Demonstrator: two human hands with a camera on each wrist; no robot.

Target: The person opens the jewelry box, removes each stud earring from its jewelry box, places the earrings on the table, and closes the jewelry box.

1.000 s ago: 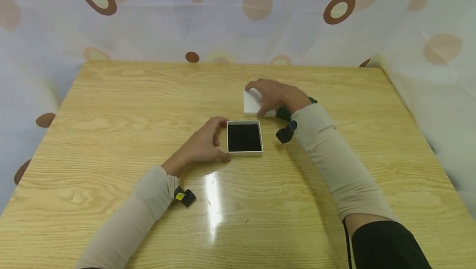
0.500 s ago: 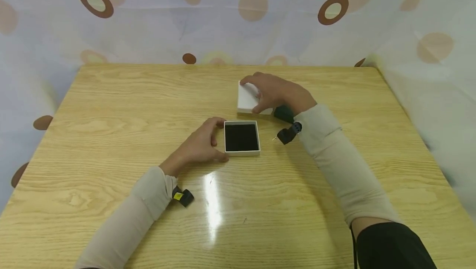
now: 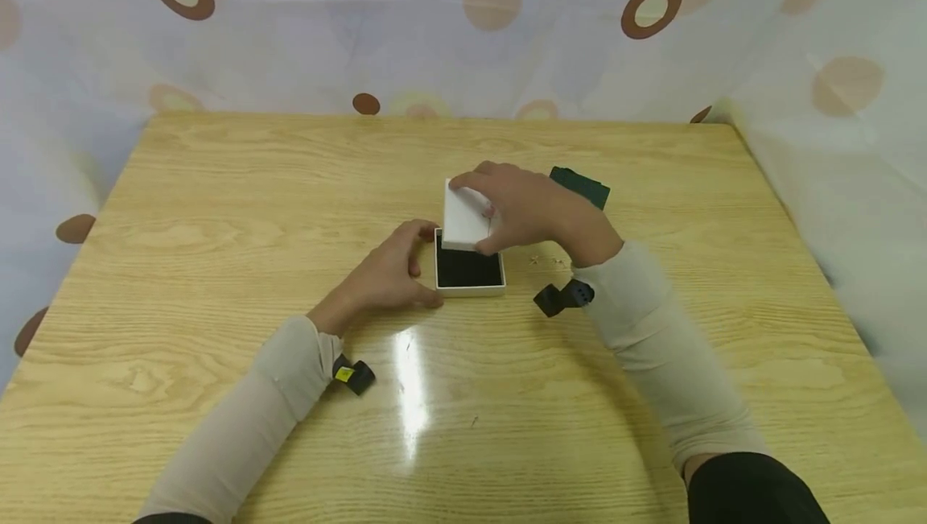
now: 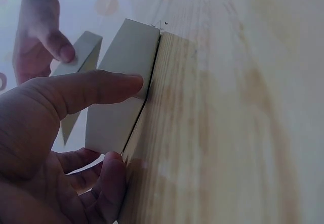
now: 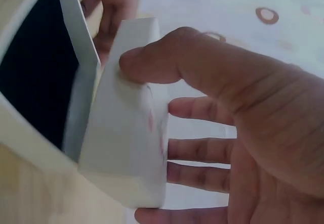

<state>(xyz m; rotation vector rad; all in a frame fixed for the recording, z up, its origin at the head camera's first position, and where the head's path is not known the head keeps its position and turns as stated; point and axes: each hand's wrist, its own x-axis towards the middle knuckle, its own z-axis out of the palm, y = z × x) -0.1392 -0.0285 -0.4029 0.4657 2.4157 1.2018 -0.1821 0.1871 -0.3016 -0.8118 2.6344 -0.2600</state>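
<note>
A square white box base (image 3: 471, 291) with a black lining (image 3: 469, 270) sits on the wooden table. My left hand (image 3: 394, 273) holds its left side, thumb at the near wall and fingers at the far one; in the left wrist view the thumb presses the side of the base (image 4: 124, 57). My right hand (image 3: 532, 206) grips the white box lid (image 3: 463, 216) between thumb and fingers. Tilted, the lid hangs over the far part of the base and hides some of the lining. The right wrist view shows the lid (image 5: 124, 128) close beside the base's wall.
Behind my right hand lies a flat dark green item (image 3: 582, 186), partly covered by the hand. Tiny shiny pieces (image 3: 534, 260) lie right of the base, too small to identify. A patterned cloth (image 3: 290, 41) hangs behind the table (image 3: 253, 186).
My right hand has lifted the lid and brought it left and nearer, from behind the base to above it. The green item and tiny pieces are more exposed. My left hand stays at the base.
</note>
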